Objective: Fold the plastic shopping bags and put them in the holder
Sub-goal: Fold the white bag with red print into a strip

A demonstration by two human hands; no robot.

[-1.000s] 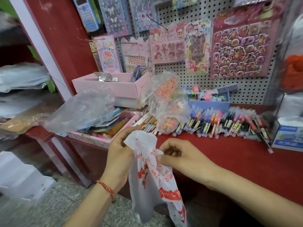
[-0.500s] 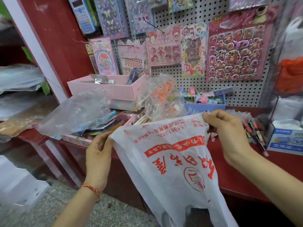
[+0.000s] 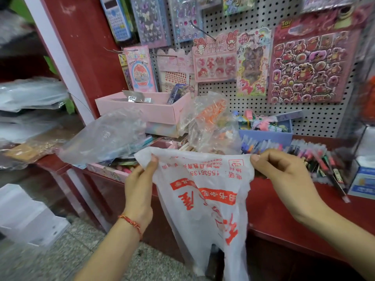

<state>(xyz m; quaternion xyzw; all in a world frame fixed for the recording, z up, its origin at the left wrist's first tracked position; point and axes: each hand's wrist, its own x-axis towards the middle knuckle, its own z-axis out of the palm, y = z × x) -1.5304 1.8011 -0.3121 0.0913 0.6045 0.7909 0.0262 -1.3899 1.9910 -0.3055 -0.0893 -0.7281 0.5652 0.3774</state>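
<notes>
— Where was the shopping bag?
— Hanging before the red counter, left hand and right hand each pinching an upper corner.
— Risk?
— Slick film might have slipped a pinch and folded crooked.

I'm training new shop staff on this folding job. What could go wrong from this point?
1. The white bag hangs in mid-air, held only by the left hand and right hand pinching its upper corners; the thin film may slip from a pinch.
2. If it is laid on the red counter to fold, it may sweep the loose pens or drag the crumpled clear bag just behind it.
</notes>
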